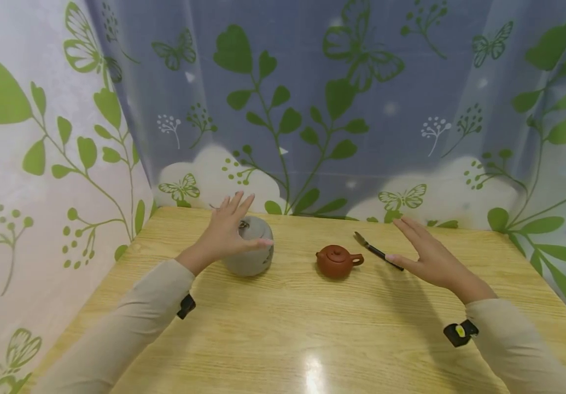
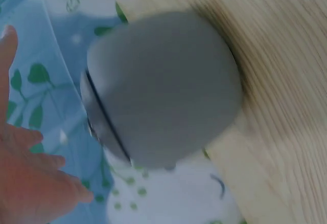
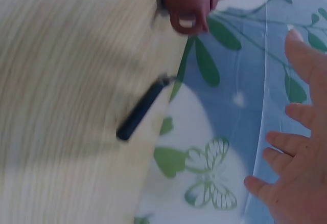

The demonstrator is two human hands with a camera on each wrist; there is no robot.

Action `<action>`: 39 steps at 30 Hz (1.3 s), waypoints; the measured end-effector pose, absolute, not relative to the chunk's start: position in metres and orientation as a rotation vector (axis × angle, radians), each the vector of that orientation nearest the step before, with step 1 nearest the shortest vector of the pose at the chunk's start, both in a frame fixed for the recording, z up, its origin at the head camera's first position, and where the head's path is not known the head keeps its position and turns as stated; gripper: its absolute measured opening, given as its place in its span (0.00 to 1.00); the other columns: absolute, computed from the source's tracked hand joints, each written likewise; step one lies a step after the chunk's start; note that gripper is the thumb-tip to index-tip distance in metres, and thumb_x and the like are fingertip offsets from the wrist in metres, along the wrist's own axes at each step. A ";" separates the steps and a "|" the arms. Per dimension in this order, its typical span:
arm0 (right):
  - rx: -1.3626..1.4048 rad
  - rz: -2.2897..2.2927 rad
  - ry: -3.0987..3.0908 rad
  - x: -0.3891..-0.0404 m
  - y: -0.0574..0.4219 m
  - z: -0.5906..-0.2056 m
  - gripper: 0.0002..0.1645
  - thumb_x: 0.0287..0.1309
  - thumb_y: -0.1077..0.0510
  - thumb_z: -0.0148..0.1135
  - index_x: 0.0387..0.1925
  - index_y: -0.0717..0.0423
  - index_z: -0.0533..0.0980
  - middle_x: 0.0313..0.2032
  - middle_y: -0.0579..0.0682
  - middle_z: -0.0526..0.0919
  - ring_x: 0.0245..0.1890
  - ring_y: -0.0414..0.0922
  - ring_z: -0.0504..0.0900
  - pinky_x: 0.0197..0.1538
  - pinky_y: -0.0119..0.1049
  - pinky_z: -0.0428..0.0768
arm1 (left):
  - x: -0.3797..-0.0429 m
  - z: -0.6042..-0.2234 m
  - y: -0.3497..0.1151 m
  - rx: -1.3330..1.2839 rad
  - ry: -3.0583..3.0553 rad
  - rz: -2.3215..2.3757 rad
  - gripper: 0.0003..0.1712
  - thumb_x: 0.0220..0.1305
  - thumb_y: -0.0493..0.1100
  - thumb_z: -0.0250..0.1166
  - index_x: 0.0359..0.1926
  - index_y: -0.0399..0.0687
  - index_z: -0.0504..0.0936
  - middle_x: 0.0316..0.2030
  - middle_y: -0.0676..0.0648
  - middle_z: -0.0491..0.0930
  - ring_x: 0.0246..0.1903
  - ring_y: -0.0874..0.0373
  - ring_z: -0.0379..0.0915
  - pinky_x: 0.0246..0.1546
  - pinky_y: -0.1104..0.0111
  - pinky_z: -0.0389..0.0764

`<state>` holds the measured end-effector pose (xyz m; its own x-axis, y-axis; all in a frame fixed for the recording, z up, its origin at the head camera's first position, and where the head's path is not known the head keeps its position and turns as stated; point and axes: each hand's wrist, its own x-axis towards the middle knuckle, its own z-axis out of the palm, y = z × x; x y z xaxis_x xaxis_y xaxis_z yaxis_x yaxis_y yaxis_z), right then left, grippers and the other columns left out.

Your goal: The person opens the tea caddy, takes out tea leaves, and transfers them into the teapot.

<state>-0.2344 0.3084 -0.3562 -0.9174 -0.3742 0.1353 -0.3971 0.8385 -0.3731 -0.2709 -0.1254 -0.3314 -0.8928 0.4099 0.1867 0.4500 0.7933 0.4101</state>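
Observation:
A rounded grey lidded jar (image 1: 250, 262) stands on the left of the table, a dark line marking its lid seam in the left wrist view. My left hand (image 1: 226, 230) is spread in front of it, partly covering it in the head view, and holds nothing. My right hand (image 1: 432, 257) hovers with straight fingers and thumb apart, nearest to a slim black-handled tool (image 1: 378, 253) with a narrow, lighter tip. That tool lies slantwise on the wood. Between the hands sits a small reddish-brown teapot (image 1: 336, 265), lid on, its handle towards the right.
The light wooden table (image 1: 263, 339) runs back to a blue and white curtain (image 1: 302, 164) printed with green leaves and butterflies. More printed cloth hangs at the left and right sides. Both wrists wear black straps with small devices.

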 end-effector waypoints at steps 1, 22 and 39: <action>0.626 0.629 -2.956 -0.235 0.304 -0.357 0.52 0.63 0.38 0.57 0.76 0.52 0.43 0.73 0.65 0.44 0.71 0.67 0.44 0.61 0.72 0.52 | -0.270 -0.332 -0.119 -0.717 -2.887 -0.724 0.62 0.52 0.67 0.67 0.77 0.51 0.42 0.75 0.40 0.36 0.72 0.34 0.26 0.65 0.34 0.36; 0.640 0.899 -2.700 -0.248 0.232 -0.405 0.34 0.61 0.49 0.64 0.65 0.58 0.69 0.63 0.61 0.71 0.62 0.61 0.69 0.58 0.59 0.72 | -0.264 -0.391 -0.015 -0.812 -2.948 -1.158 0.65 0.48 0.62 0.74 0.77 0.50 0.43 0.76 0.45 0.38 0.74 0.46 0.34 0.69 0.47 0.53; 0.605 1.029 -2.611 -0.267 0.209 -0.424 0.18 0.57 0.62 0.67 0.50 0.62 0.81 0.48 0.58 0.83 0.43 0.53 0.84 0.41 0.41 0.84 | -0.278 -0.430 0.023 -0.715 -2.875 -1.536 0.52 0.53 0.50 0.74 0.73 0.44 0.57 0.67 0.41 0.64 0.62 0.46 0.67 0.58 0.56 0.73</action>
<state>-0.2667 0.2092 -0.4236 -0.8765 -0.2805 0.3913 -0.4720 0.6608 -0.5836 -0.2780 0.0228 -0.4299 -0.8899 0.4552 0.0281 0.2765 0.4895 0.8270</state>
